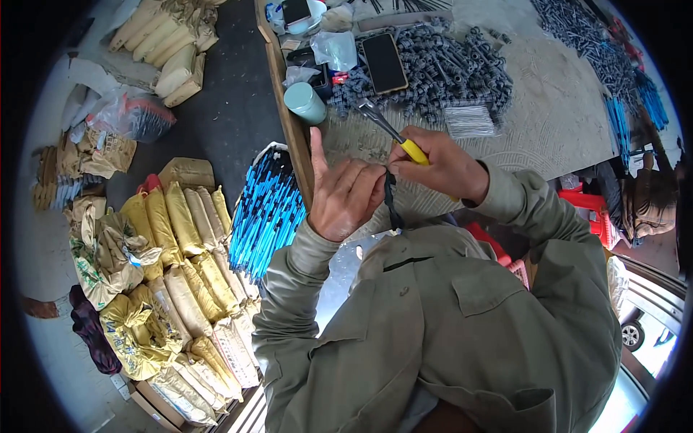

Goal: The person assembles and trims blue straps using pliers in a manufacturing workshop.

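My right hand (451, 166) is closed around a tool with a yellow handle (413, 151) and a narrow metal head pointing up and left; its exact kind I cannot make out. Close beside it, my left hand (343, 195) has its fingers curled and pinched, with one finger stretched up on the left side. From between the two hands hangs a dark, thin, strap-like piece (392, 202), its upper end hidden at my left fingertips. Both hands are over the near edge of the worktable (534, 137).
Dark plastic fittings (447, 65) are heaped beyond my hands, with a phone (385, 63) and thin metal pins (469, 122) among them. A pale green cup (304, 102) stands by the wooden edge (285, 94). Blue rods (263, 216) and filled sacks (195, 267) lie left.
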A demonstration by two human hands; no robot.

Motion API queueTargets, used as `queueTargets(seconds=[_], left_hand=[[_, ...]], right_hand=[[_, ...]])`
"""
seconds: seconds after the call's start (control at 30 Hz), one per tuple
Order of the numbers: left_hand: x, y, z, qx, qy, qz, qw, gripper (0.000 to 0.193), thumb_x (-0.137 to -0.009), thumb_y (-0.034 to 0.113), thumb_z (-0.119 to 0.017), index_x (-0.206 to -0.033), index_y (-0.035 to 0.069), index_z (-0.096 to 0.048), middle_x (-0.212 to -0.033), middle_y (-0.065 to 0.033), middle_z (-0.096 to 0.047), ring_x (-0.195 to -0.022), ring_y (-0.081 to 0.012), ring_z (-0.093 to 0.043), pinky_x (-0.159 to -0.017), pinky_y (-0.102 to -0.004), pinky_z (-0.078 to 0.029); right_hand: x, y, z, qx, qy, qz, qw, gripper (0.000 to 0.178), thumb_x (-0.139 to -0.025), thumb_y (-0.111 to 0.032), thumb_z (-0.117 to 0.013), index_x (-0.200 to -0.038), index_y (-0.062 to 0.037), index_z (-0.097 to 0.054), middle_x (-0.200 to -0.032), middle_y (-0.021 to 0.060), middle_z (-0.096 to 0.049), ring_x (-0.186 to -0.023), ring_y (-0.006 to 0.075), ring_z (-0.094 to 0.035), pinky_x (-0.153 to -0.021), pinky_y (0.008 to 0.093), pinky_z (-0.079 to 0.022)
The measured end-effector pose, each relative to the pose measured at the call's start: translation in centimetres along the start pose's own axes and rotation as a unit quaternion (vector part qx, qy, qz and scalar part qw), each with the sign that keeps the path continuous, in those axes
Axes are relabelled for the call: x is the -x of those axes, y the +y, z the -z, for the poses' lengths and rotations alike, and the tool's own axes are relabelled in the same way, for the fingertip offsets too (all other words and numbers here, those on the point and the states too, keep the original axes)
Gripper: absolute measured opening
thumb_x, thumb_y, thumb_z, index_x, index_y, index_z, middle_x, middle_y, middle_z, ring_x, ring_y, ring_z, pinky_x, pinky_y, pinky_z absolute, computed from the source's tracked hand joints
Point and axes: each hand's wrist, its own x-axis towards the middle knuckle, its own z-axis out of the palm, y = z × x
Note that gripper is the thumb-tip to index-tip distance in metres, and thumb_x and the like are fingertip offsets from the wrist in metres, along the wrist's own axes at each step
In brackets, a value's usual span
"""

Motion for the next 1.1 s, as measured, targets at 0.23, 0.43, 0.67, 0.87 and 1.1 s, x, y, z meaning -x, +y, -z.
queueTargets(seconds=[0.23,0.43,0.67,0.87,1.1], left_hand=[[0.8,-0.3,-1.2,-0.038,-0.005,-0.085,0.996,0.01,-0.065,0.004,-0.062,-0.072,0.004,-0.054,-0.063,-0.0032,-0.042,-0.061,-0.0164,-0.053,-0.104,-0.0713,-0.017],[1.5,-0.4,-1.8,-0.056,-0.025,-0.104,0.993,0.012,-0.068,0.002,-0.065,-0.078,0.001,-0.058,-0.064,-0.004,-0.046,-0.062,-0.0166,-0.054,-0.105,-0.0704,-0.019],[1.5,-0.9,-2.1,-0.034,-0.01,-0.069,0.997,0.011,-0.066,0.003,-0.064,-0.075,0.001,-0.058,-0.064,-0.0037,-0.045,-0.064,-0.0158,-0.054,-0.104,-0.0727,-0.017],[1.2,-0.4,-1.1,-0.042,-0.062,-0.098,0.992,0.008,-0.065,0.003,-0.061,-0.071,0.003,-0.056,-0.063,-0.0017,-0.044,-0.066,-0.015,-0.054,-0.103,-0.0746,-0.013],[2.0,-0.1,-2.1,0.017,-0.035,-0.062,0.997,0.007,-0.064,0.005,-0.062,-0.067,0.007,-0.055,-0.061,-0.0019,-0.042,-0.065,-0.0154,-0.053,-0.105,-0.0726,-0.012]], right_hand=[[0.0,0.2,1.1,-0.021,-0.068,-0.039,0.997,0.009,-0.08,-0.006,-0.063,-0.08,-0.0011,-0.056,-0.079,0.0047,-0.055,-0.07,0.0113,-0.052,-0.062,0.0279,-0.042],[0.7,2.1,-0.2,-0.119,-0.067,-0.154,0.979,0.013,-0.077,-0.008,-0.064,-0.083,-0.0001,-0.056,-0.071,0.0069,-0.056,-0.066,0.0104,-0.051,-0.059,0.0278,-0.043],[0.7,2.8,-0.8,-0.113,-0.039,-0.128,0.985,0.012,-0.077,-0.006,-0.063,-0.08,0.0003,-0.052,-0.072,0.0058,-0.055,-0.064,0.0099,-0.049,-0.057,0.0273,-0.042],[1.2,1.8,-0.8,-0.064,-0.04,-0.11,0.991,0.013,-0.077,-0.003,-0.063,-0.079,0.0009,-0.051,-0.072,0.0051,-0.053,-0.063,0.01,-0.047,-0.056,0.0273,-0.041],[1.4,0.4,-0.6,-0.027,-0.003,-0.095,0.995,0.012,-0.079,-0.004,-0.064,-0.08,0.0007,-0.053,-0.073,0.0046,-0.053,-0.065,0.0098,-0.048,-0.058,0.0262,-0.041]])
